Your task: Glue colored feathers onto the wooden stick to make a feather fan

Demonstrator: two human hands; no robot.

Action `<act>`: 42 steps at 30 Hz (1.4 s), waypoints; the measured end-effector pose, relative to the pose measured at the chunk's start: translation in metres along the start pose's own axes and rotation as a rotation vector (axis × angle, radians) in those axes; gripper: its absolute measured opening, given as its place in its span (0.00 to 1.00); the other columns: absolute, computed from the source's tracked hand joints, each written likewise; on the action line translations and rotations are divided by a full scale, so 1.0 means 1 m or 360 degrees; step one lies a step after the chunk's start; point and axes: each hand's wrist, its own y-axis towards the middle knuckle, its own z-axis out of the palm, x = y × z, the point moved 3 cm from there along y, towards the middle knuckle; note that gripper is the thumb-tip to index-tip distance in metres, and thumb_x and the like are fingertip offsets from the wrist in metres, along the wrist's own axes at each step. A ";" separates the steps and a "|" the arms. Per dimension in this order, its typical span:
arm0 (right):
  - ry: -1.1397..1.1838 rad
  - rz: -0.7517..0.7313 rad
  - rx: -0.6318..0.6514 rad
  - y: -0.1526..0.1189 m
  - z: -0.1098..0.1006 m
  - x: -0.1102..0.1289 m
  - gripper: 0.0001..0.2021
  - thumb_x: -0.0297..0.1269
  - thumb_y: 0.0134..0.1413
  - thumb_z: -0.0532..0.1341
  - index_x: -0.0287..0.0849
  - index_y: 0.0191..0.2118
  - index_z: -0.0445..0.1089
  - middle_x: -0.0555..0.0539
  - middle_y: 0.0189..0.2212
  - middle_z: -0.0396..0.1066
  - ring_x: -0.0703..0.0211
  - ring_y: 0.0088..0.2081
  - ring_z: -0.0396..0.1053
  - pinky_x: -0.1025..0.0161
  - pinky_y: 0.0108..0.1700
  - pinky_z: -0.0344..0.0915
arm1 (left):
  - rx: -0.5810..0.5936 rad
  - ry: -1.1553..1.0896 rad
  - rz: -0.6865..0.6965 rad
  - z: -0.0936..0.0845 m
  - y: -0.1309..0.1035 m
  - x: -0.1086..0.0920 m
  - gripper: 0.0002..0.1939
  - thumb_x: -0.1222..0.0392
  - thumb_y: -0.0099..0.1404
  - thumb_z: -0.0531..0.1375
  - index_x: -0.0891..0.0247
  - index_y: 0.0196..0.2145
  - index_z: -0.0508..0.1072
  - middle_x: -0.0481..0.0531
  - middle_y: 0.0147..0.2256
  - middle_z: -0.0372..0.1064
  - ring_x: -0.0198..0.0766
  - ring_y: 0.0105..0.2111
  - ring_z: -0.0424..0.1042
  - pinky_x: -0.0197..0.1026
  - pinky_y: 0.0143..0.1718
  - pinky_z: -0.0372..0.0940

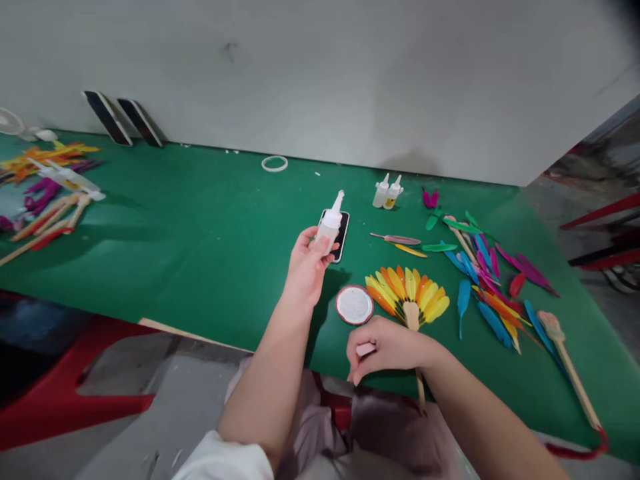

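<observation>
1. leftmost, a pale round object (pixel 10 123) is cut off by the frame; beside it lie orange feathers (pixel 55 155), purple feathers (pixel 45 193), clear plastic bottles (pixel 67 179) and wooden sticks (pixel 47 223), overlapping and blurred.
2. two dark slabs (pixel 116 120) with pale edges lean on the wall; a red chair (pixel 65 393), partly out of view, stands below.
3. a thin white ring (pixel 275 164) lies near the wall.
4. the left hand (pixel 307 263) wraps its fingers round a translucent squeeze bottle (pixel 329 232), tapered nozzle up, above a phone (pixel 343 239) it partly covers.
5. a round lid (pixel 355 305), whitish and red-rimmed, lies by the right hand (pixel 383 347), whose fingers curl inward; i cannot tell whether they pinch anything.
6. a fan (pixel 410 293) of yellow and orange feathers spreads from a wooden handle, partly hidden by the right wrist; behind it, two small bottles (pixel 387 193) stand upright.
7. slim, multicoloured feathers (pixel 493 320) overlap farther right, near a wooden stick with red cord (pixel 575 373).
8. the green tabletop (pixel 225 267) looks smooth; the wall (pixel 300 80) is grey, the floor (pixel 200 407) dull grey.
</observation>
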 end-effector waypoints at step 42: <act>0.0954 -0.0012 -0.0460 0.006 -0.004 -0.008 0.13 0.38 0.34 0.72 0.40 0.23 0.68 0.51 0.21 0.76 0.67 0.19 0.69 0.71 0.22 0.63 | 0.0142 0.0101 0.0028 0.000 0.001 0.000 0.17 0.54 0.50 0.69 0.59 0.37 0.71 0.49 0.35 0.74 0.29 0.27 0.71 0.31 0.27 0.61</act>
